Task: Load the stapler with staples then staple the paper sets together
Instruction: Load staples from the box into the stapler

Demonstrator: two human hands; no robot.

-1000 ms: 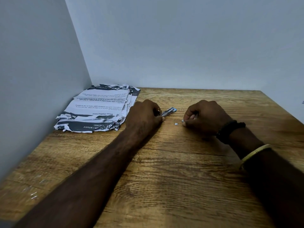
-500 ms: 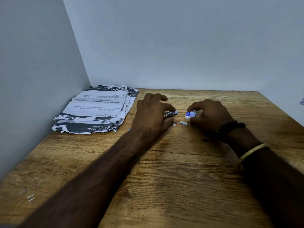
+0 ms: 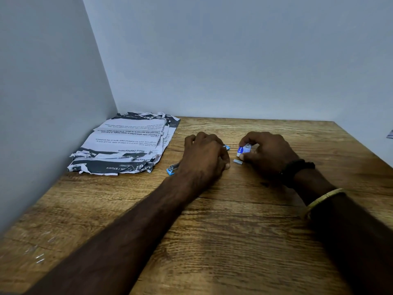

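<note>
Two forearms reach from six o'clock across a wooden table (image 3: 234,241); loading looks under way. The left hand (image 3: 204,158) lies curled over the blue stapler (image 3: 172,168), hiding most of it. At one o'clock, the right hand (image 3: 270,154) pinches a small blue staple box (image 3: 244,149), a staple strip (image 3: 238,162) just beneath; next, probably seating the strip. Torn papers (image 3: 125,145) wait at ten o'clock.
</note>
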